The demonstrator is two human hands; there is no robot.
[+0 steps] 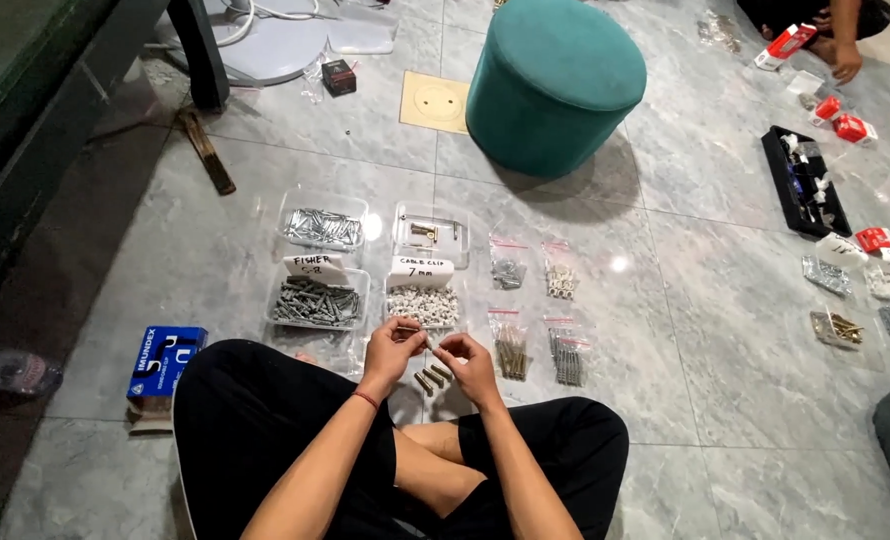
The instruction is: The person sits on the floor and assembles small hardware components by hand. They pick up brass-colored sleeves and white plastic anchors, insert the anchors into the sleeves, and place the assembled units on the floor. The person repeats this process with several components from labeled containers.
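Note:
I sit cross-legged on a grey marble floor. My left hand (393, 347) pinches a small brass screw by its end, just in front of a clear tub of white cable clips (423, 305). My right hand (468, 362) is close beside it, fingertips curled on something small that I cannot make out. A few brass screws (430, 378) lie on the floor between my hands. Clear tubs of grey wall plugs (317, 301), silver screws (323, 228) and brass fittings (429, 235) stand beyond.
Small zip bags of fasteners (535, 315) lie right of the tubs. A teal round pouf (553, 82) stands behind. A blue glove box (165, 362) is at my left knee. A black tray (805, 182), red-white boxes and more bags lie right, by another person's hand (846, 62).

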